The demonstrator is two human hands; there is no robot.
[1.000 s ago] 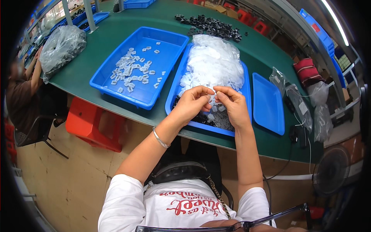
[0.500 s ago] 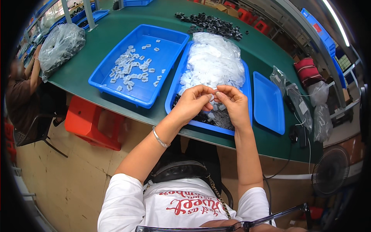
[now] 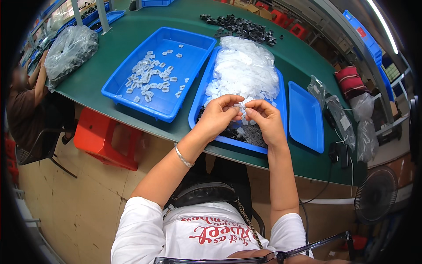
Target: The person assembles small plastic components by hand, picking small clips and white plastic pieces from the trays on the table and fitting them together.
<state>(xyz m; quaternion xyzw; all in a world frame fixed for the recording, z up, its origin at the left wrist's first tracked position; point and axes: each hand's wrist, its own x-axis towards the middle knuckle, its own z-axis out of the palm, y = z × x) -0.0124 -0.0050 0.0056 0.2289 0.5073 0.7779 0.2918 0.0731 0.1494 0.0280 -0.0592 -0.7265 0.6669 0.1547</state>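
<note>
1. I find the left hand [image 3: 219, 115] bent, thumb near fingers; I cannot tell whether it grips anything.
2. I find the right hand [image 3: 270, 121] likewise pinched just beside it, contents unclear.
3. Below both, I note pale pieces [image 3: 215, 89] heaped in the middle blue tray [image 3: 283, 108].
4. Translucent pieces [image 3: 141, 74] lie in the left blue tray [image 3: 190, 45].

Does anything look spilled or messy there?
Maybe the black pieces: they lie in a loose heap on the green table's far side, with no tray under them, unlike the pale pieces in the left blue tray.
</note>
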